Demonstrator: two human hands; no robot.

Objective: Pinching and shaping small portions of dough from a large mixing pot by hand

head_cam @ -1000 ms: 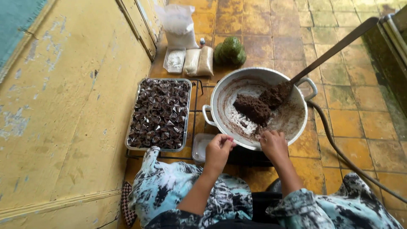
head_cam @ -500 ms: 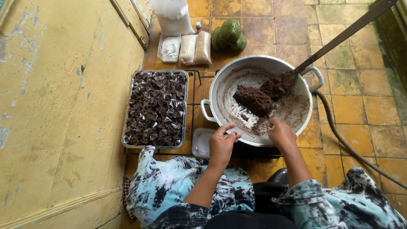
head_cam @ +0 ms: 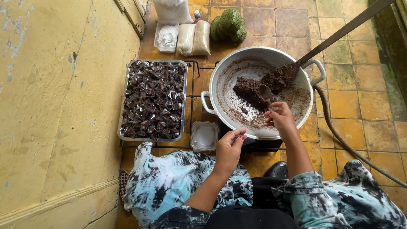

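Paste (head_cam: 253, 90), dark brown and crumbly, sits heaped in a wide metal pan (head_cam: 229, 72) on a burner, smeared up the pan's walls. A long ladle (head_cam: 296, 68) leans in from the upper right, its bowl buried in the paste. Left of the pan lies a tray (head_cam: 123, 136) packed with small wrapped dark cones; a small clear tub (head_cam: 204, 135) stands just below. The right hand (head_cam: 280, 118) reaches over the rim, fingers pinched around a small spoon (head_cam: 266, 91). The left hand (head_cam: 231, 146) hovers near the rim, fingertips pinched together, whether on anything I cannot tell.
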